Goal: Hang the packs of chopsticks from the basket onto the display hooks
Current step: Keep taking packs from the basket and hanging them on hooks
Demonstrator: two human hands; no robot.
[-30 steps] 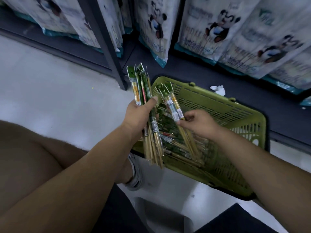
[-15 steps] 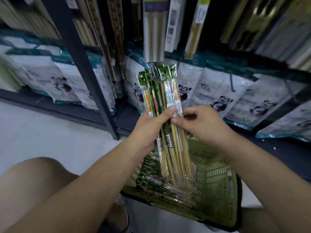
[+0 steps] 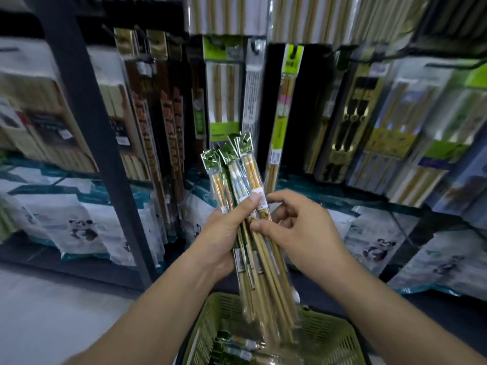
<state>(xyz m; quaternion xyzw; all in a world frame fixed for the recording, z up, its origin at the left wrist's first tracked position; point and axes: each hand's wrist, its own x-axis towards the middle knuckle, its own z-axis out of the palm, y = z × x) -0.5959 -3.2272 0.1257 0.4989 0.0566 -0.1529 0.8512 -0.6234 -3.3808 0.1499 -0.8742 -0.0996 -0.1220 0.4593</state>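
Observation:
A bundle of several chopstick packs (image 3: 238, 169) with green header cards stands upright in the middle of the view. My left hand (image 3: 224, 233) grips the bundle around its middle, thumb across the front. My right hand (image 3: 295, 227) pinches the rightmost pack of the bundle between thumb and fingers. Below, the green plastic basket (image 3: 332, 335) sits on the floor with more packs (image 3: 237, 349) lying in it. Display hooks (image 3: 254, 48) with hanging chopstick packs fill the rack straight ahead.
A dark metal upright (image 3: 87, 122) of the rack stands to the left. White bags with panda prints (image 3: 79, 227) line the bottom shelf. Pale floor (image 3: 52, 312) lies at lower left. Hanging packs crowd the rack on both sides.
The view has tilted up from the basket to the hanging display. Both hands rose with the bundle, and my right hand added its packs to those in my left hand.

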